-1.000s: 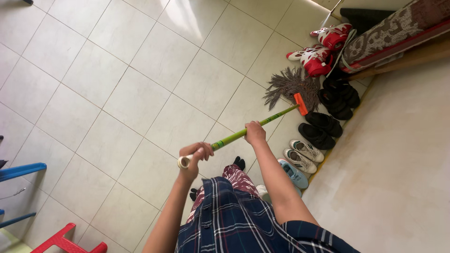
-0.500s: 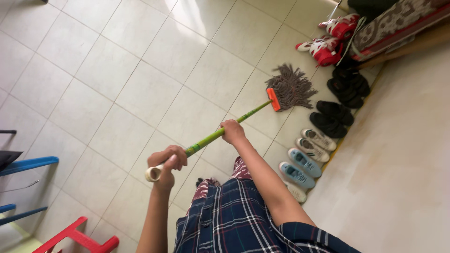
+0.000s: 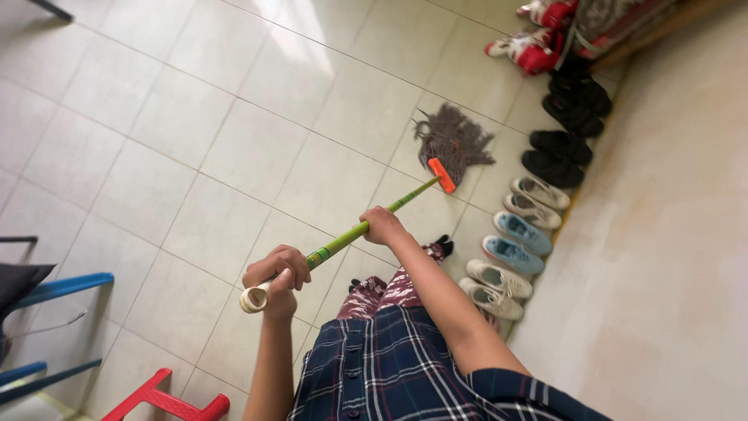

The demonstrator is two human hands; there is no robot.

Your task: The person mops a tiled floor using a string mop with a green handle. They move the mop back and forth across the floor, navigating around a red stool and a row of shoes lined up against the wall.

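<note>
Both hands were wrapped tight around the green mop handle (image 3: 366, 226), left hand (image 3: 277, 270) near the pale top end and right hand (image 3: 383, 226) further down, while the grey stringy mop head (image 3: 454, 140) sat on the tiled floor (image 3: 234, 117) near a row of shoes (image 3: 518, 234) by the wall.

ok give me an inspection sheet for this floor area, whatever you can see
surface: pale tiled floor with grey grout lines
job's things: mop with green handle, orange clamp and grey strands lying spread on the tiles
clutter: row of shoes along the wall; red and white shoes further off
grippers: left hand closed near the handle's end cap; right hand closed further down the handle
cables: nothing seen
surroundings: red plastic stool, blue chair frame, cream wall
</note>
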